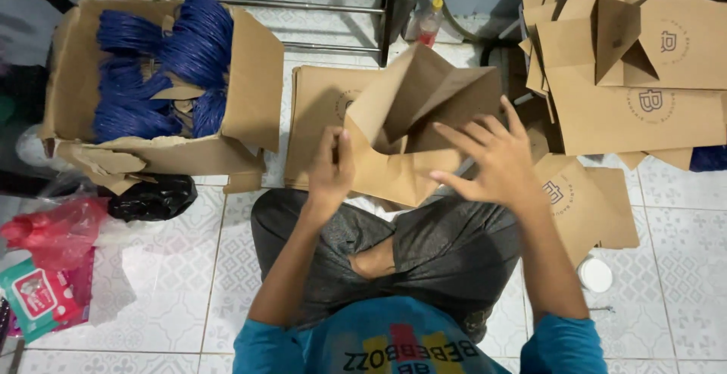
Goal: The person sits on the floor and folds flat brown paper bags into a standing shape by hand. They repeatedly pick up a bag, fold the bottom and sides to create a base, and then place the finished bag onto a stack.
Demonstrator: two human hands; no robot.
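Note:
I sit cross-legged on a tiled floor with a brown paper bag [413, 128] held above my lap, half unfolded, its mouth gaping upward. My left hand [331, 169] grips the bag's left edge with thumb and fingers closed on the paper. My right hand [492, 158] lies spread, fingers apart, pressing against the bag's right side. Under the bag, a flat stack of the same brown bags [318, 105] rests on the floor in front of my knees.
A torn cardboard box [254, 79] with several bundles of blue cord [163, 63] stands at the left. Opened brown bags [644, 94] pile up at the right. A black plastic bag [151, 198], red plastic bag [53, 234], small bottle [430, 22] and white lid [596, 275] lie around.

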